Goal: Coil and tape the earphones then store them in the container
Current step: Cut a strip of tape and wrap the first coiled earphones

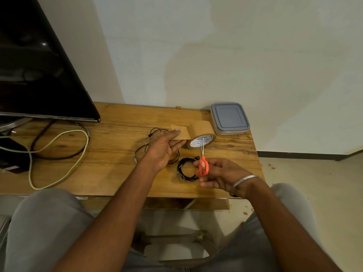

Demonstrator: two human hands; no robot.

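Observation:
A coiled black earphone bundle (185,169) lies on the wooden table (110,154) near its front edge. A second, loose black earphone cable (155,132) trails behind my left hand. My left hand (166,148) holds a pulled-out strip of brown tape (181,132) by its free end. The strip still joins the brown tape roll (201,139) lying on its side. My right hand (220,175) grips orange-handled scissors (203,163), their blades pointing up toward the roll. A clear container with a grey lid (229,118), shut, stands at the table's back right corner.
A black monitor (39,65) stands at the back left. Under it lie a pale green cable (59,152) and black cables (59,154) in loops. A white wall runs behind the table. My knees in grey trousers sit below the table's front edge.

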